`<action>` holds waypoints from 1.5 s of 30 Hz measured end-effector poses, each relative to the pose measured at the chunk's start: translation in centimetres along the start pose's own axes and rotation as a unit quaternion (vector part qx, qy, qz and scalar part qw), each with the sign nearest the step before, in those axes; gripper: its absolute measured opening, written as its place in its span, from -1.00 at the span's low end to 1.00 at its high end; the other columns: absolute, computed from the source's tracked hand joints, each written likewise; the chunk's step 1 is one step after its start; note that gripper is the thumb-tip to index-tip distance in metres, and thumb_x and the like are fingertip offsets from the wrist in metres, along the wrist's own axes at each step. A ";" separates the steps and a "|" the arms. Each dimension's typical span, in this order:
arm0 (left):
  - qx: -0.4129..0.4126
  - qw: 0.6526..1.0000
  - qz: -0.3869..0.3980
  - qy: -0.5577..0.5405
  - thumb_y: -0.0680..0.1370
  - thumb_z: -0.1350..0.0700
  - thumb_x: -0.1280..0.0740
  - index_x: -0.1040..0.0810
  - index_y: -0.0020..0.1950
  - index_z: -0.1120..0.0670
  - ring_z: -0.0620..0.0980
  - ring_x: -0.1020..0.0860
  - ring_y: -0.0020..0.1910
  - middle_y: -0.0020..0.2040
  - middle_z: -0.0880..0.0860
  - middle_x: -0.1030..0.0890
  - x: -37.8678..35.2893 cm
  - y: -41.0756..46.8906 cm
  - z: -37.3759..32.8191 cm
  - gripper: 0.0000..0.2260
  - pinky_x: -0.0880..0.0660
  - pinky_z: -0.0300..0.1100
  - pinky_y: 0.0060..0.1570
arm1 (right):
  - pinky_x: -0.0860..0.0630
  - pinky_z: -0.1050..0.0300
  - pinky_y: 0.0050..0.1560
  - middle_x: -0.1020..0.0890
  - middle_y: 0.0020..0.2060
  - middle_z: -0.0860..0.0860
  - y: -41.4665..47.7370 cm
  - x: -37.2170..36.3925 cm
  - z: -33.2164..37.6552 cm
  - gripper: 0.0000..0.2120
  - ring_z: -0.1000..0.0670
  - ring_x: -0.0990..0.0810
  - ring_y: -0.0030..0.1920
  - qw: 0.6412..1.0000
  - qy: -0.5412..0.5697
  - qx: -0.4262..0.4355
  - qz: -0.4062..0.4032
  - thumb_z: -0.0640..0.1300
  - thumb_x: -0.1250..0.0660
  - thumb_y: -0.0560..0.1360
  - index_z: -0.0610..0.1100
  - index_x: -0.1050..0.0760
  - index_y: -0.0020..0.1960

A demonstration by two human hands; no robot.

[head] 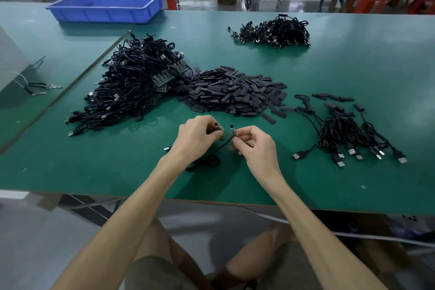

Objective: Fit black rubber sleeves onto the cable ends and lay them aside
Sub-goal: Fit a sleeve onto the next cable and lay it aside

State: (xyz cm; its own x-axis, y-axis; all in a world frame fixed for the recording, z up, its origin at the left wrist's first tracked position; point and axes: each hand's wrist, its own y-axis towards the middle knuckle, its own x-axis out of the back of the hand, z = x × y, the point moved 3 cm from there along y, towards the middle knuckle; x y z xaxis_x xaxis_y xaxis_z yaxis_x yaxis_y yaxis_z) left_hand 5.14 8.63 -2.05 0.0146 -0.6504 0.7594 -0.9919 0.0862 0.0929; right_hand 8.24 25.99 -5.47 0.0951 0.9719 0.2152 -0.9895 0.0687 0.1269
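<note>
Head view: over the table (94,167), the right hand (257,146) pinches a cable (206,162) by its board end. The left hand (196,138) pinches a small piece (218,127), too blurred to name. Sleeves (235,95) lie heaped just beyond.

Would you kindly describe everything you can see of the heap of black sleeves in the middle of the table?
The heap of sleeves is a loose spread of many short, flat, matte black tube pieces, lying criss-cross on the green table. Its left edge meets the big cable pile; strays lie at its right.
</note>
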 end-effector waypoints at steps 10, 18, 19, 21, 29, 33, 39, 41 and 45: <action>-0.067 0.974 -0.111 0.185 0.63 0.08 -0.36 -0.57 0.37 0.03 0.04 -0.39 0.40 0.36 0.02 -0.53 2.3 -0.3 2.4 -0.69 -0.07 0.09 0.52 | -0.68 0.14 -0.14 -0.72 -0.13 0.03 0.3 0.2 -0.4 -0.91 -0.06 -0.77 -0.07 0.992 0.125 -0.003 -0.030 -0.34 -0.42 0.58 -0.18 -0.60 0.01; -0.076 0.985 0.011 -0.154 0.56 0.10 -0.48 -0.69 0.14 0.08 -0.11 -0.66 -0.07 -0.05 -0.07 -0.71 -1.9 -1.2 -2.0 -0.83 -0.59 -0.15 0.03 | -0.64 0.14 -0.20 -0.74 -0.19 -0.06 0.3 0.3 -0.9 -0.89 -0.07 -0.75 -0.15 0.989 0.135 -0.032 -0.050 -0.28 -0.51 0.52 -0.16 -0.60 -0.01; -0.067 0.983 0.006 -0.170 0.55 0.13 -0.49 -0.70 0.13 0.11 -0.09 -0.67 -0.07 -0.06 -0.04 -0.72 -1.9 -1.0 -1.9 -0.83 -0.60 -0.12 0.05 | -0.64 0.15 -0.20 -0.75 -0.19 -0.07 0.2 0.3 -0.9 -0.89 -0.09 -0.76 -0.15 0.988 0.144 -0.033 -0.050 -0.29 -0.50 0.52 -0.18 -0.59 -0.01; -0.049 0.979 0.004 -0.197 0.54 0.17 -0.50 -0.70 0.12 0.15 -0.05 -0.69 -0.06 -0.05 0.00 -0.73 -1.6 -1.0 -1.8 -0.83 -0.61 -0.06 0.09 | -0.64 0.16 -0.20 -0.76 -0.15 -0.09 0.2 0.3 -0.7 -0.90 -0.11 -0.76 -0.10 0.986 0.160 -0.033 -0.040 -0.30 -0.48 0.53 -0.20 -0.60 0.02; -0.055 0.981 0.011 -0.187 0.51 0.14 -0.53 -0.71 0.11 0.09 0.00 -0.67 -0.04 -0.03 0.01 -0.71 -0.5 -1.2 -1.4 -0.81 -0.60 -0.03 0.10 | -0.63 0.13 -0.22 -0.77 -0.10 -0.06 0.0 -0.1 0.0 -0.88 -0.10 -0.77 -0.10 0.989 0.148 -0.009 0.000 -0.11 -0.33 0.67 -0.14 -0.59 0.09; -0.083 0.989 0.005 -0.121 0.50 0.18 -0.53 -0.72 0.07 -0.04 -0.18 -0.59 -0.10 -0.03 -0.09 -0.61 -0.3 -1.2 -1.4 -0.80 -0.48 -0.37 -0.06 | -0.64 0.10 -0.25 -0.77 -0.11 -0.07 -0.1 -0.2 0.3 -0.77 -0.10 -0.77 -0.12 0.990 0.137 -0.013 -0.006 0.00 -0.30 0.69 -0.17 -0.57 0.07; -0.107 0.987 -0.051 -0.112 0.49 0.30 -0.50 -0.69 0.09 0.06 -0.18 -0.60 -0.06 0.07 -0.03 -0.54 -0.2 -1.3 -1.6 -0.77 -0.50 -0.37 -0.01 | -0.58 0.19 -0.27 -0.76 -0.15 -0.06 -0.2 0.0 0.2 -0.94 -0.08 -0.77 -0.18 0.990 0.140 -0.010 0.007 -0.19 -0.41 0.62 -0.19 -0.59 0.04; -0.064 0.980 -0.061 -0.178 0.50 0.31 -0.50 -0.63 0.16 0.06 -0.20 -0.62 -0.03 0.13 -0.02 -0.54 -0.5 -1.3 -1.5 -0.71 -0.56 -0.31 0.07 | -0.57 0.23 -0.27 -0.76 -0.14 -0.08 -0.2 0.2 0.1 -0.93 -0.07 -0.76 -0.18 0.987 0.160 -0.013 0.010 -0.27 -0.44 0.58 -0.22 -0.60 0.05; -0.019 0.947 -0.010 -0.321 0.54 0.29 -0.47 -0.64 0.21 0.12 -0.11 -0.67 -0.01 0.08 0.07 -0.69 -1.3 -1.4 -1.0 -0.74 -0.56 -0.25 0.05 | -0.54 0.25 -0.26 -0.75 -0.16 -0.05 -0.1 0.5 -0.1 -0.92 -0.06 -0.75 -0.19 0.982 0.186 -0.011 -0.007 -0.34 -0.44 0.56 -0.24 -0.61 0.04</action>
State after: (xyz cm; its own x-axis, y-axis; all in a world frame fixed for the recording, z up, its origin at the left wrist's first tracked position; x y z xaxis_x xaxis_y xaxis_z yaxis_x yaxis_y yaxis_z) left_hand 6.63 10.07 -2.54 -0.0577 -0.9759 0.2103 -0.9869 0.0876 0.1358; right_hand 8.35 26.51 -5.43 0.0660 0.9856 -0.1559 -0.9910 0.0829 0.1048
